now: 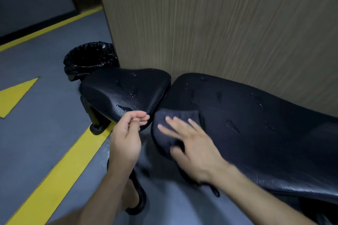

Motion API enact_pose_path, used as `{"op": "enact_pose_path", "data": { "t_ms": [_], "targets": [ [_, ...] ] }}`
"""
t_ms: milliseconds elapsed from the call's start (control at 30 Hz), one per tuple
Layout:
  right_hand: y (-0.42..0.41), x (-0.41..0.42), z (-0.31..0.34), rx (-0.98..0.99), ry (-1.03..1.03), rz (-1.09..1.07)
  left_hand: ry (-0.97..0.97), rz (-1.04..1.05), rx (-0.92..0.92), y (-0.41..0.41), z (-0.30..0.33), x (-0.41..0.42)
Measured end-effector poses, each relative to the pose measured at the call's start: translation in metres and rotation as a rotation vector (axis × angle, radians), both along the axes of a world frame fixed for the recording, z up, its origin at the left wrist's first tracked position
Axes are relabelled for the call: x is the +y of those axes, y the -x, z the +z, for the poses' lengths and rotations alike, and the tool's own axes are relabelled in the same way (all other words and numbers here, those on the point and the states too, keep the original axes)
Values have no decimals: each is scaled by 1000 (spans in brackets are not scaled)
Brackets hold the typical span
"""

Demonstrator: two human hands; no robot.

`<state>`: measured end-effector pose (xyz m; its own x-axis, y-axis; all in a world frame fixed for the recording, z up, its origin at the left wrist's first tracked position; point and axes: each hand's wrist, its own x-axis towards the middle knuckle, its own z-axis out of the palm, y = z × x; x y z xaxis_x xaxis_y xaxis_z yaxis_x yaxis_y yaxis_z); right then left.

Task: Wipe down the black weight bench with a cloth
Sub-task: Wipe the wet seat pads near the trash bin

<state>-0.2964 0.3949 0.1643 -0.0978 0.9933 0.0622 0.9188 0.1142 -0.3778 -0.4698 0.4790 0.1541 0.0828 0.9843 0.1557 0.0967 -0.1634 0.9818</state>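
Observation:
The black weight bench has two pads: a small seat pad (126,89) on the left and a long back pad (256,126) on the right, both dotted with water drops. A dark grey cloth (175,115) lies over the near left end of the long pad. My right hand (190,142) presses flat on the cloth with fingers spread. My left hand (128,133) hovers at the near edge of the seat pad, fingers loosely curled, holding nothing.
A wood-grain wall panel (219,23) rises directly behind the bench. A bin lined with a black bag (87,58) stands left of the seat pad. The grey floor carries yellow lines (60,168). My sandalled foot (135,195) is below the bench.

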Motion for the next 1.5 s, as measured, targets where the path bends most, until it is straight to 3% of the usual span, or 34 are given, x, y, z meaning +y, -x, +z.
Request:
{"op": "enact_pose_path", "data": {
  "t_ms": [133,233,333,467,633,700,767,867,933,1033,1100,1167,1300,1367,1500],
  "targets": [
    [6,66,-1,-54,30,-171,-10,-13,23,1,2,-13],
    [14,35,-5,-97,8,-94,-14,-13,36,-4,2,-23],
    [-15,-13,-2,-21,-14,-64,-21,-47,44,-17,5,-28],
    [-89,-68,1,37,-60,-363,-29,-143,99,-39,7,-41],
    [-113,-102,-7,-104,-35,-680,-17,-161,85,-41,-1,-50],
    [-77,-95,-8,-166,-50,-630,-7,-147,87,-44,-2,-52],
    [-43,-100,-10,-157,-67,-431,-11,-154,92,-49,-1,-54],
    [-55,-117,-3,-73,-29,-241,-21,-188,123,-60,2,-57],
    [-96,-114,-1,-20,-53,-340,-31,-213,146,-66,5,-59],
    [-160,-96,-1,5,-51,-666,-53,-239,178,-71,5,-62],
    [-161,-86,-4,-75,-22,-792,-51,-239,178,-75,3,-65],
    [-132,-95,-7,-160,-36,-694,-50,-241,189,-81,0,-68],
    [-107,-154,-4,-50,-41,-303,-67,-273,252,-98,2,-71],
    [-147,-154,-1,-6,-42,-369,-96,-284,286,-104,5,-72],
    [-200,-113,-1,-60,8,-748,-151,-330,353,-111,3,-71]
  ]
}}
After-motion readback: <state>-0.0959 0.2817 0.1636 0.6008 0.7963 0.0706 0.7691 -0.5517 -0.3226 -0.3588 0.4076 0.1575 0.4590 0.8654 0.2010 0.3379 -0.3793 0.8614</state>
